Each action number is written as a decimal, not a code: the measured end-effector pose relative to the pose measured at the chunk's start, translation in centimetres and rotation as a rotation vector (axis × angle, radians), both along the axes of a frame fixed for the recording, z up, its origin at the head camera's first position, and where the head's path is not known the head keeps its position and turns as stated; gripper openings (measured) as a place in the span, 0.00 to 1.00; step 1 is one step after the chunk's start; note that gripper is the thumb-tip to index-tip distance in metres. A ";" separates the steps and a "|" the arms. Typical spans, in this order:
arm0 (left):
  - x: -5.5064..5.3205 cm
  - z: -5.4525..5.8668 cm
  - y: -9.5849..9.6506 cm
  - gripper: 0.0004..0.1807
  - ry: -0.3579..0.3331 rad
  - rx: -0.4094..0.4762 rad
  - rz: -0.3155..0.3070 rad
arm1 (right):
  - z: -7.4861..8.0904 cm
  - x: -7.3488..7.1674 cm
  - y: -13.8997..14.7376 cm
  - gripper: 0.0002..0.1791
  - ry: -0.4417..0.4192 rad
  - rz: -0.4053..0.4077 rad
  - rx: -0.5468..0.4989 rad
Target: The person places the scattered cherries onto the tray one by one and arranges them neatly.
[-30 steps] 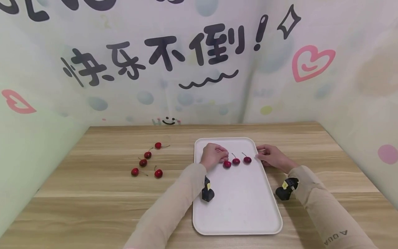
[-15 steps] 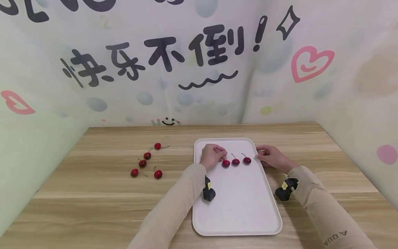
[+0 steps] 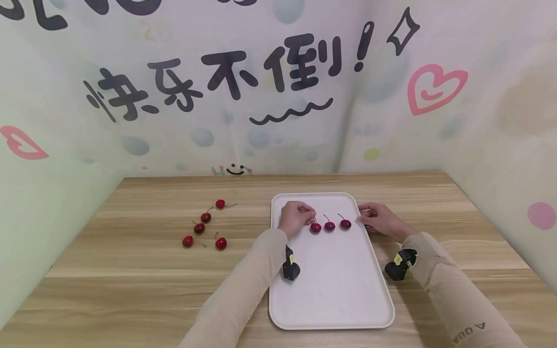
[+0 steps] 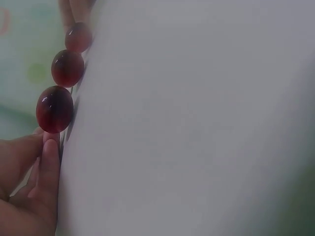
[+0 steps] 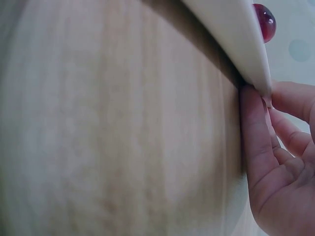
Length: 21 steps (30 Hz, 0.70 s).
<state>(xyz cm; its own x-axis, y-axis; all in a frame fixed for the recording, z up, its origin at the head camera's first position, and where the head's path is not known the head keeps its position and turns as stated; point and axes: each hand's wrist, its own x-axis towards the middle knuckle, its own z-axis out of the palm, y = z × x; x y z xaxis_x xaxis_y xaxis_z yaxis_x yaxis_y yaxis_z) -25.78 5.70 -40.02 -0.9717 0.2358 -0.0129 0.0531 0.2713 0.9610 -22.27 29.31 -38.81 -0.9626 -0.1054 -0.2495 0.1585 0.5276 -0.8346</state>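
Note:
My left hand (image 3: 297, 218) pinches the stem of the leftmost cherry (image 3: 315, 227) on the white tray (image 3: 330, 280). That cherry's red fruit (image 4: 55, 109) shows just beyond my fingertips in the left wrist view. Two more cherries, a middle one (image 3: 329, 225) and a right one (image 3: 345, 224), lie beside it in a row, stems pointing away from me. At the tray's right side, my right hand (image 3: 381, 221) grips the rim between thumb and fingers. The right wrist view has the rim (image 5: 263, 73) at those fingers.
Several loose cherries lie on the wooden table (image 3: 130, 270) left of the tray, among them a far one (image 3: 220, 204) and a near one (image 3: 221, 243). A printed cloth (image 3: 278, 135) hangs behind the table. Wrist cameras sit under both sleeves.
My left hand has shifted slightly left and away from me, and the leftmost cherry has moved with it into line with the others. My right hand stays at the rim.

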 end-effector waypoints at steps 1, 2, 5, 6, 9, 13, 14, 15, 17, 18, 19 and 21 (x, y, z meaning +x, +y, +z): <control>0.0 0.0 0.0 0.04 0.003 -0.007 0.000 | 0.0 0.0 0.0 0.24 0.002 -0.001 -0.005; 0.1 0.0 -0.1 0.03 0.005 -0.010 0.000 | -0.1 0.0 0.0 0.24 0.005 -0.002 -0.009; 0.1 0.1 -0.1 0.03 0.012 -0.020 0.001 | -0.1 0.0 -0.1 0.24 0.017 0.000 -0.032; 0.1 0.1 -0.1 0.03 0.012 -0.021 0.001 | -0.1 0.0 -0.1 0.24 0.022 0.003 -0.040; 0.2 0.1 -0.2 0.03 0.010 -0.014 0.001 | -0.1 0.0 -0.1 0.23 0.028 0.001 -0.047; 0.2 0.2 -0.2 0.03 0.002 -0.006 0.002 | -0.1 0.0 0.0 0.24 0.027 0.006 -0.048; 0.2 0.1 -0.1 0.03 0.000 -0.004 0.003 | -0.1 0.0 0.0 0.24 0.025 0.004 -0.048; 0.2 0.1 -0.2 0.03 -0.003 -0.001 0.005 | -0.1 0.0 0.0 0.24 0.024 0.003 -0.044; 0.2 0.1 -0.2 0.03 -0.011 0.001 0.010 | -0.1 0.0 0.0 0.24 0.022 0.005 -0.035; 0.2 0.1 -0.2 0.03 -0.012 0.001 0.012 | -0.1 0.0 0.0 0.24 0.021 0.004 -0.031; 0.2 0.1 -0.2 0.03 -0.012 0.002 0.014 | -0.1 0.0 0.0 0.24 0.020 0.003 -0.029; 0.2 0.1 -0.2 0.04 -0.014 -0.001 0.019 | -0.1 0.0 0.1 0.24 0.020 0.004 -0.025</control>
<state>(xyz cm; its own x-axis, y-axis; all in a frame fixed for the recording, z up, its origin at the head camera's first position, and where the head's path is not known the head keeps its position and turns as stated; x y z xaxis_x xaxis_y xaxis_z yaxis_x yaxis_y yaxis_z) -25.62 5.53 -39.92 -0.9757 0.2173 -0.0268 0.0343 0.2726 0.9615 -22.31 29.38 -38.91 -0.9669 -0.1150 -0.2279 0.1402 0.5067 -0.8506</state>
